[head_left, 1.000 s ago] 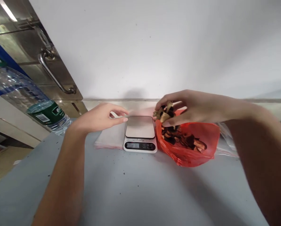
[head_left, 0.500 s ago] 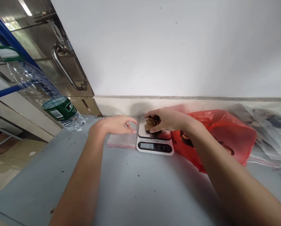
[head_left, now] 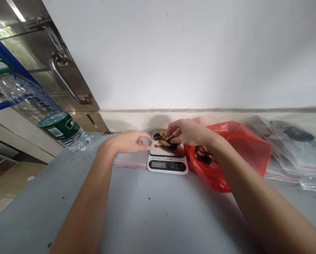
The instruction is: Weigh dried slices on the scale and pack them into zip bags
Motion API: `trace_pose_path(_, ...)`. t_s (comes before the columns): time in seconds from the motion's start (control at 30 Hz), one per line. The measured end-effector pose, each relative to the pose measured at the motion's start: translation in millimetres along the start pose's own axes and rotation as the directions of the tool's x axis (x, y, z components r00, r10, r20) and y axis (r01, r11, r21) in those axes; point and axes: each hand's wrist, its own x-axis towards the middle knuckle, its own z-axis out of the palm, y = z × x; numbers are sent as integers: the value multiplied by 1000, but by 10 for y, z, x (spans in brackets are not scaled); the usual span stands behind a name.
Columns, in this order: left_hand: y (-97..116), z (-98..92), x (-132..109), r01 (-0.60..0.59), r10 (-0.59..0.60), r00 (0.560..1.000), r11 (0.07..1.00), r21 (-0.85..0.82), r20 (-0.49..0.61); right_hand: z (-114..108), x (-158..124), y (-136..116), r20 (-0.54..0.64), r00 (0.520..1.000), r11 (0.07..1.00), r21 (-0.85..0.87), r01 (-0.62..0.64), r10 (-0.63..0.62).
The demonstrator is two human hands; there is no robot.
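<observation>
A small white kitchen scale [head_left: 167, 167] stands on the grey table, its display showing what looks like 0.0. Curled dried slices [head_left: 161, 143], tan inside with dark skins, lie on its plate. My right hand [head_left: 185, 133] reaches over the plate from the right, its fingertips closed around some of these slices. Beside the plate's left edge is my left hand [head_left: 131, 141], thumb and fingers apart with nothing between them. To the right, a red plastic bag [head_left: 242, 151] lies with its mouth towards the scale, and more dried slices [head_left: 204, 155] show in it.
Flat clear zip bags [head_left: 131, 160] lie under my left hand. More clear bags [head_left: 292, 151], some with dark contents, are at the right. A large water bottle [head_left: 57, 123] stands at the left, near a metal door handle [head_left: 67, 81]. A white wall [head_left: 173, 63] rises behind the table.
The bunch of slices under my right hand has spread out over the scale plate, and that hand has shifted slightly right relative to it. My left hand stays beside the scale. The view has turned slightly.
</observation>
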Motion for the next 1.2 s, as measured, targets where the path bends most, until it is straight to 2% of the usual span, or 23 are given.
trace_pose_path(0.27,-73,-2,-8,24,-24,1000,999,-33,2,-70,-30,82,-84,994,997,-33,70,-73)
trace_pose_path(0.37,-55,-13,-15,44,-43,999,998,-36,21,-55,-21,103,-108,992,997,-45,62,-66)
trace_pose_path(0.5,-21,-31,-31,82,-81,996,996,-22,37,-31,-14,131,-108,993,999,-24,40,-42)
trace_pose_path(0.7,5,-43,-42,93,-92,994,995,-19,61,-43,18,237,-139,985,994,7,105,-103)
trace_pose_path(1.03,27,-45,-32,85,-84,994,996,-6,71,-28,72,325,-158,978,989,29,144,-138)
trace_pose_path(1.2,32,-51,-36,85,-84,994,996,1,69,-69,35,328,-168,981,991,66,112,-100)
